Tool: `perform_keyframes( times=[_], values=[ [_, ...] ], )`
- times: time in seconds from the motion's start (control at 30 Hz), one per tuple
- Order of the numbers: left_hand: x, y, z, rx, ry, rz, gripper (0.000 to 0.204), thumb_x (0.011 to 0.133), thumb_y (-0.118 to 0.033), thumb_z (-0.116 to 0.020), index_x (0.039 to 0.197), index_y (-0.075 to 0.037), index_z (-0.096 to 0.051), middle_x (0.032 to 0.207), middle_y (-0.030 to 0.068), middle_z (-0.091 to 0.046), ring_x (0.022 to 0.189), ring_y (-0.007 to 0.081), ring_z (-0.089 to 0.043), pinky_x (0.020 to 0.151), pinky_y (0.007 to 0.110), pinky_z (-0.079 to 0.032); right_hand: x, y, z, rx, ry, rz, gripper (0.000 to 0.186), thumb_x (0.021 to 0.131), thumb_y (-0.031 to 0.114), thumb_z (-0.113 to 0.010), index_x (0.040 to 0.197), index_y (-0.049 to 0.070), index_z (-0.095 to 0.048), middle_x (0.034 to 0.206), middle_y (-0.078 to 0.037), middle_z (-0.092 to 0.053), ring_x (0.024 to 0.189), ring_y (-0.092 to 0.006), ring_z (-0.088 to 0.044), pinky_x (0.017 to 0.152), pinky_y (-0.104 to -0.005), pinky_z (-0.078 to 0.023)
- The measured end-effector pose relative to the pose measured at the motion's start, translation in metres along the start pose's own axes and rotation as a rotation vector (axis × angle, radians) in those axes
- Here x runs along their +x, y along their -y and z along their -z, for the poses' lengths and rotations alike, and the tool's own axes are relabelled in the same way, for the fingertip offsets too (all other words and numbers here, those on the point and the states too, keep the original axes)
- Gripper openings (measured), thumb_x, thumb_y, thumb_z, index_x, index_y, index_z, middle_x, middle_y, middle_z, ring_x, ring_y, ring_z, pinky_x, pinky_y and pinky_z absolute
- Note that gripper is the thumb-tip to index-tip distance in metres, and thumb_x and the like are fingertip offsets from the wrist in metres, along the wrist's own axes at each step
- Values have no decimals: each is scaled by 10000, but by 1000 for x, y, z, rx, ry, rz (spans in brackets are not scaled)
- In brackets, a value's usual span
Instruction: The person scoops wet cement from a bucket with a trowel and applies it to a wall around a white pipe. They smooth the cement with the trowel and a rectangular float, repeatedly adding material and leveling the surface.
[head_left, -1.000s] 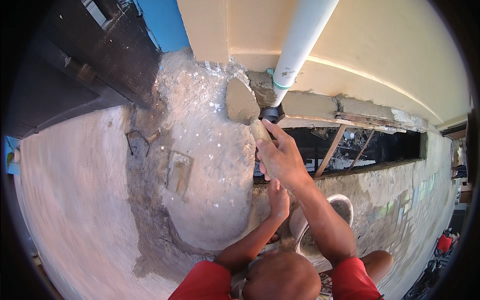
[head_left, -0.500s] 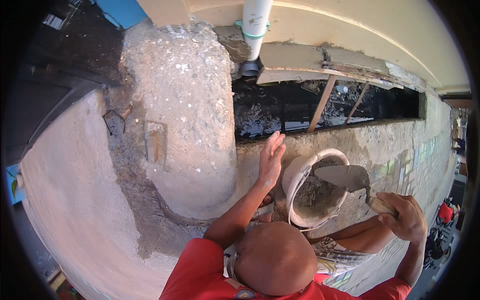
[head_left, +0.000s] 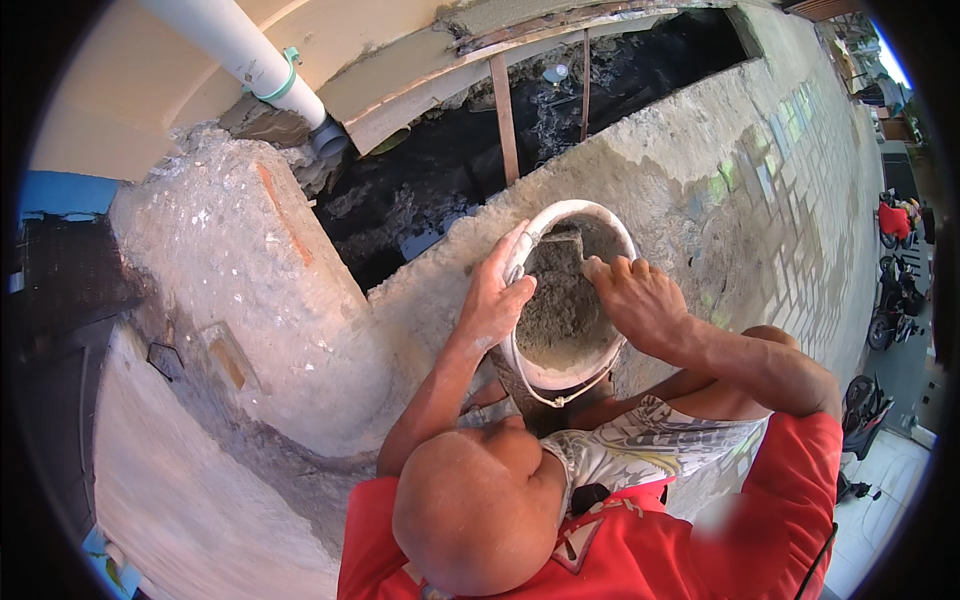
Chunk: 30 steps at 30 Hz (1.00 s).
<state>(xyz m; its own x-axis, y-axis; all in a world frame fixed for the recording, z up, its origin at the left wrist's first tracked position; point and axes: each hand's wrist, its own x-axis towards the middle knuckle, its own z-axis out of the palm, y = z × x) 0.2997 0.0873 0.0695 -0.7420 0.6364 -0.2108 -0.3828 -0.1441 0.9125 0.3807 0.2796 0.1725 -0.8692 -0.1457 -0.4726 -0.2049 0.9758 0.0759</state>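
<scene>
While I watch over the feed, the ground (head_left: 670, 160) under the hands reads as rough, stained concrete, turning to pavers (head_left: 805, 165) beyond the right hand. Beige wall (head_left: 95, 100) ahead and left of the hands; dark panels (head_left: 65, 380) well out past the left hand.

Between the hands: a pale bucket (head_left: 618, 232) part-filled with grey mortar (head_left: 560, 320). Left hand (head_left: 492, 300) grips its rim, thumb over the edge. Right hand (head_left: 640, 305) is a fist at the opposite side, closed on a trowel (head_left: 563, 242). Wire handle (head_left: 570, 399) hangs toward the body.

Ahead of both hands I log a long dark opening (head_left: 400, 195), crossed by two wooden struts (head_left: 504, 120). Ahead-left of the left hand, a white pipe (head_left: 215, 45) with a green clamp (head_left: 287, 75) ends in a dark fitting (head_left: 328, 138) beside the opening's edge. Left of the left hand: a rectangular hand float (head_left: 228, 360), bent wire (head_left: 163, 360) beyond it. Motorcycles (head_left: 885, 310) far right of the right hand.

Bare head (head_left: 475, 515) and red shirt (head_left: 640, 555) block the near ground. Fist hides the trowel's handle; its blade is hard to separate from the mortar. The opening's depth is lost in black; a pale object (head_left: 555, 74) in it I cannot identify.
</scene>
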Motion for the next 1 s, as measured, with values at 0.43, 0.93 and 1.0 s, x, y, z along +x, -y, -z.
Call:
perform_keyframes(
  times=[0.43, 0.93, 1.0],
  values=[
    [12, -11, -18, 206, 194, 6, 631, 780, 22, -505, 1408, -2, -457, 1256, 239, -603, 1128, 243, -592, 976, 325, -438, -82, -1, -28, 116, -16, 190, 453, 826, 108, -609, 1270, 52, -532, 842, -156, -614, 734, -327, -668, 590, -398, -559],
    [26, -48, -12, 406, 206, -119, 628, 775, 46, -512, 1400, 31, -450, 1306, 247, -577, 1197, 270, -581, 1024, 350, -419, -55, -13, -70, 82, -40, 144, 537, 882, 156, -571, 1398, 133, -428, 975, -157, -611, 857, -335, -674, 696, -433, -569],
    [20, -52, -19, 502, 255, -112, 629, 772, 44, -509, 1398, 31, -450, 1305, 256, -570, 1197, 289, -582, 1028, 361, -416, -66, -13, -57, 130, 77, 103, 519, 893, 166, -560, 1398, 133, -443, 993, -153, -616, 881, -342, -672, 731, -438, -569]
  ],
)
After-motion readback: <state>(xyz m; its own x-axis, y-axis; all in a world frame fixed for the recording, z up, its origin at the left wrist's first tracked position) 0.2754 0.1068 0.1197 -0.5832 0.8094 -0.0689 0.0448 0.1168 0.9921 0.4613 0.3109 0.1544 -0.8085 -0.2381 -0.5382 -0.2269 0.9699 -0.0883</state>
